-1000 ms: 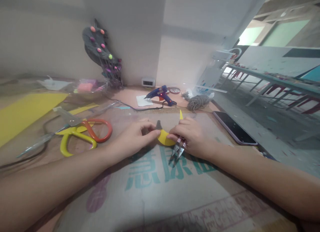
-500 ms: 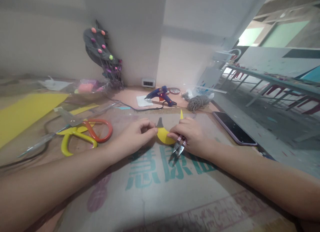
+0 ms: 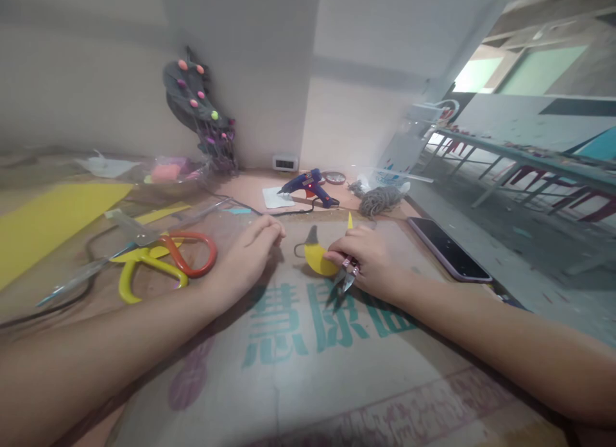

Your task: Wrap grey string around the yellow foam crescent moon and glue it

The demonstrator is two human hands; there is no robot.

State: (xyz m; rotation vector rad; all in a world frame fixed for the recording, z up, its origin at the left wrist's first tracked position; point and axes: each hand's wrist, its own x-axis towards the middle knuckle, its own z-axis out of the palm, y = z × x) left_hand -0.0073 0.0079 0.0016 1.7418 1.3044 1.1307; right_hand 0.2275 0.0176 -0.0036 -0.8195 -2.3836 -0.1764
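Note:
My right hand (image 3: pixel 363 254) pinches a yellow crescent-shaped cutout (image 3: pixel 319 260) by its right side. Grey yarn (image 3: pixel 312 234) is wrapped around the cutout's upper left tip, and a loose yarn end (image 3: pixel 299 247) curls out beside it. The other yellow tip sticks up behind my fingers. Tucked in the same hand is a pair of thread snips (image 3: pixel 345 278), blades pointing down toward me. My left hand (image 3: pixel 260 242) is apart from the cutout, to its left, its fingers curled together with nothing visible in them.
Scissors (image 3: pixel 158 254) with red and yellow handles lie at left by a yellow sheet (image 3: pixel 58 222). Behind are a blue glue gun (image 3: pixel 308 183) on its cord, a grey yarn bundle (image 3: pixel 382 200) and a small clock (image 3: pixel 285 163). A phone (image 3: pixel 450 248) lies at right.
My left hand has let go of the yarn end and moved left, away from the cutout. The loose yarn end now shows. My right hand keeps its hold almost in place.

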